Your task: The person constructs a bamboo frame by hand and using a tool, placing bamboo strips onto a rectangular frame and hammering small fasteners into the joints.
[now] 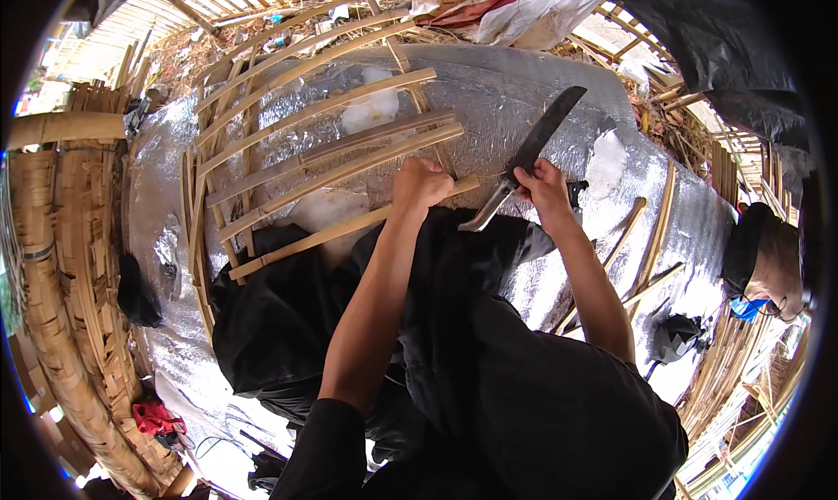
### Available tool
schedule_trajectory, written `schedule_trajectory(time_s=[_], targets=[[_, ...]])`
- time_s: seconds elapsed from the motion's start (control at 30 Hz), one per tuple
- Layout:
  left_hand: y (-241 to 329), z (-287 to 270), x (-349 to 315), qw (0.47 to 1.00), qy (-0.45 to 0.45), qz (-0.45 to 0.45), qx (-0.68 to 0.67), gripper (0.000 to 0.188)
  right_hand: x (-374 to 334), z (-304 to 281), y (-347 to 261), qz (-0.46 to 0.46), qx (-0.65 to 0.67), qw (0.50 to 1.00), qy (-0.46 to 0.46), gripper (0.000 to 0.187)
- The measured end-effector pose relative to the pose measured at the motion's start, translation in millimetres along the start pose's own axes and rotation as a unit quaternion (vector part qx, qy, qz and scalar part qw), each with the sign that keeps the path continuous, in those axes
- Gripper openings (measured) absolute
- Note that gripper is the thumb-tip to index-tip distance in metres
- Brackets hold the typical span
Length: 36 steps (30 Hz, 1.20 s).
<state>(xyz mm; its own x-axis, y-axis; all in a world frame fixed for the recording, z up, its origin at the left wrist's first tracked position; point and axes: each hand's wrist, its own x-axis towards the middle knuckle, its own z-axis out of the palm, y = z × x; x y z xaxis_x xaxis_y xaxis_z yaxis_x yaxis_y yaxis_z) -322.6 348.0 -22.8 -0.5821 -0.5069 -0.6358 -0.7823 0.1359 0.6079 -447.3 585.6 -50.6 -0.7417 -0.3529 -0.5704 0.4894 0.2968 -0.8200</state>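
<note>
Right hand (545,188) pinching the knife (543,138) where blade meets handle, left hand (421,184) balled at the near right corner of the frame (332,156) before you, any hold hidden, it looks mostly slatted, though strips (659,220) lie loose rightward.

Dark-bladed knife (539,140), tip away — slatted bamboo frame (301,160) at its left.

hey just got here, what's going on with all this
The person's right hand holds a large dark-bladed knife near where blade meets handle, blade pointing away. The left hand is closed at the near right of a slatted bamboo frame; whether it grips a slat is unclear. A silvery sheet lies underneath.
</note>
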Motion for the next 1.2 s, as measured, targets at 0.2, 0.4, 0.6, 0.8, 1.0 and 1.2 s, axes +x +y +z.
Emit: schedule_trajectory(time_s=[0.2,0.4,0.6,0.8,1.0,1.2], targets=[[0.2,-11.3,2.0,0.997,-0.081,0.003,-0.011,0.032,0.6,22.2,5.3,0.015,0.016,1.0,-0.011,0.022],[9.8,-20.1,-8.6,0.995,-0.057,0.083,-0.022,0.032,-13.5,70.1,-7.2,0.025,0.003,0.999,-0.02,0.035],[10.4,-29.7,-17.8,0.993,-0.052,0.101,-0.022,0.032,-24.6,81.6,-43.7,-0.051,-0.398,0.915,-0.031,0.037],[-6.9,-18.7,-28.5,0.992,-0.053,0.112,-0.026,0.035,0.8,37.6,-56.0,-0.467,-0.567,0.664,-0.139,0.056],[-0.4,-26.3,-26.2,0.992,-0.046,0.116,-0.034,0.034,21.6,40.9,-74.5,-0.481,-0.606,0.603,-0.194,0.054],[-11.7,-25.6,-22.5,0.986,-0.024,0.148,-0.078,0.033,0.1,39.2,-58.1,-0.53,-0.629,0.558,-0.108,0.051]])
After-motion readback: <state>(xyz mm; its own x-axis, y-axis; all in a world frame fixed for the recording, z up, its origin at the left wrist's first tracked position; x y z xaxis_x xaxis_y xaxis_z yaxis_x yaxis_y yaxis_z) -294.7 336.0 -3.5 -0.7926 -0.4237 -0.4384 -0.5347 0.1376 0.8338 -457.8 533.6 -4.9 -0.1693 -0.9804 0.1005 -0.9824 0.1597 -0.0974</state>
